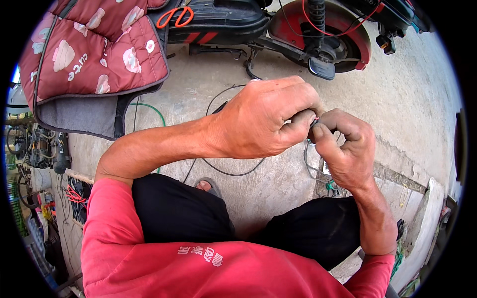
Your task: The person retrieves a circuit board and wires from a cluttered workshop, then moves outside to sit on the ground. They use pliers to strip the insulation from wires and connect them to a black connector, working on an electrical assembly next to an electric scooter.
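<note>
Both hands meet in front of me above the concrete floor, fingertips nearly touching. My left hand (pixel 271 119) is closed, with thumb and forefinger pinched at the end of a thin dark cable (pixel 314 122). A tiny pinkish-red bit of wire shows at the fingertips. My right hand (pixel 347 144) pinches the same spot from the other side, its thumb and forefinger pressed together. The fingers hide most of the cable end. Below the hands, a thin black cable (pixel 233 175) lies in a loop on the floor; whether it is the held one, I cannot tell.
A scooter's rear wheel (pixel 343 39) and pedal (pixel 322 68) stand ahead. Orange-handled scissors (pixel 175 17) rest on its dark body. A red quilted cover (pixel 99 54) hangs at the upper left. A green wire (pixel 158 113) lies beneath it. Red leads (pixel 75 194) sit at left.
</note>
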A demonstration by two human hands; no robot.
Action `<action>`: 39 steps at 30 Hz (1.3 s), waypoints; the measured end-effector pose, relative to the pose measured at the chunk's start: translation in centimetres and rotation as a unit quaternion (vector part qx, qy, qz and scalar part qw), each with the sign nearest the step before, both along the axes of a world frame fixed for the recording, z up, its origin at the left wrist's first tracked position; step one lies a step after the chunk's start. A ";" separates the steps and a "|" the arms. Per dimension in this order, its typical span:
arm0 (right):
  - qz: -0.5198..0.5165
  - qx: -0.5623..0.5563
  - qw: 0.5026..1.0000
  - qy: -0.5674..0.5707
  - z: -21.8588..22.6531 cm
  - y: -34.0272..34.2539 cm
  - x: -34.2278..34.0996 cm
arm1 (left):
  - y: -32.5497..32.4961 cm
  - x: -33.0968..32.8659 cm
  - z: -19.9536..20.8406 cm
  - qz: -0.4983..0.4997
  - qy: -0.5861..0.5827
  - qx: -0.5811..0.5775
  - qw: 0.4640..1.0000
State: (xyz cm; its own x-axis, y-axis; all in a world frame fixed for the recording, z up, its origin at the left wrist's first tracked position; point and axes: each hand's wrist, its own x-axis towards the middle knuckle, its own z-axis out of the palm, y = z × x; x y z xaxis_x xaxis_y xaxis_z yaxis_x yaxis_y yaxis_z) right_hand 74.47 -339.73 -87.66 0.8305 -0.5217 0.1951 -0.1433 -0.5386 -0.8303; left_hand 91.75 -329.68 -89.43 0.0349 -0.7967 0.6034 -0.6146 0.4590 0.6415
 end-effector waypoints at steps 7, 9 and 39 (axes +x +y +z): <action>0.086 0.016 0.994 0.061 0.1 -1.0 -0.2 | 0.1 1.0 0.9 -0.024 0.118 0.240 0.963; 0.072 0.036 0.994 0.076 -0.1 -1.0 -0.3 | 0.0 1.4 1.8 -0.071 0.225 0.370 0.898; 0.034 0.166 0.984 0.049 -0.1 -0.2 -1.1 | 0.8 1.2 1.0 -0.101 -0.002 0.068 0.993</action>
